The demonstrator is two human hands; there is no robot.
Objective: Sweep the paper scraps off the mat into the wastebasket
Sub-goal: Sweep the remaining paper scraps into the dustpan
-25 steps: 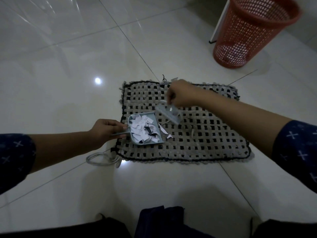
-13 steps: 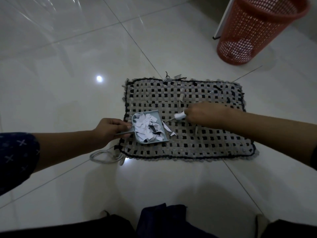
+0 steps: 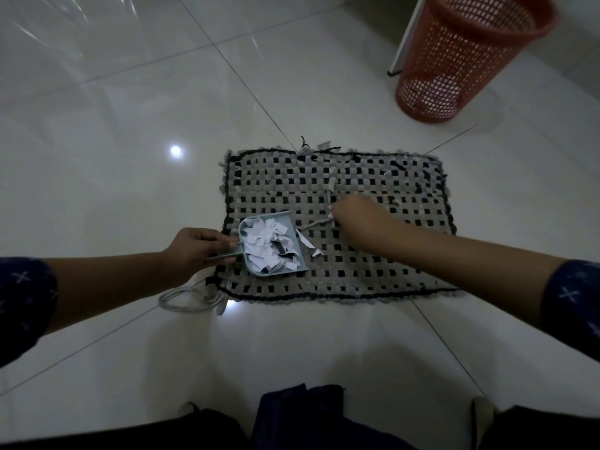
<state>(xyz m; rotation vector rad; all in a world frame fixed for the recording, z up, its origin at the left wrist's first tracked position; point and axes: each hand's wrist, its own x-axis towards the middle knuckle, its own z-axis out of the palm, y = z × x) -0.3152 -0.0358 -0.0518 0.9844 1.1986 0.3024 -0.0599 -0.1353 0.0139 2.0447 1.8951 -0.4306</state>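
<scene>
A woven grey-and-black mat (image 3: 373,277) lies on the tiled floor. My left hand (image 3: 198,248) grips the handle of a small pale blue dustpan (image 3: 276,269) at the mat's left edge. White paper scraps (image 3: 266,245) fill the pan. Two loose scraps (image 3: 306,243) lie just right of its lip. My right hand (image 3: 357,214) rests low on the mat's middle, fingers closed on a small brush (image 3: 313,224) whose pale end pokes out toward the pan; most of the brush is hidden. A red mesh wastebasket (image 3: 454,60) stands at the far right.
A coiled white cable (image 3: 191,300) lies on the floor by the mat's near-left corner. A white board edge (image 3: 406,34) leans behind the wastebasket. Dark threads (image 3: 321,147) stick out at the mat's far edge. My dark-clothed knees (image 3: 298,417) fill the bottom of the view.
My right hand dropped from the mat's far side to its middle, laying the brush low and pointing at the pan. The dustpan and left hand stayed put.
</scene>
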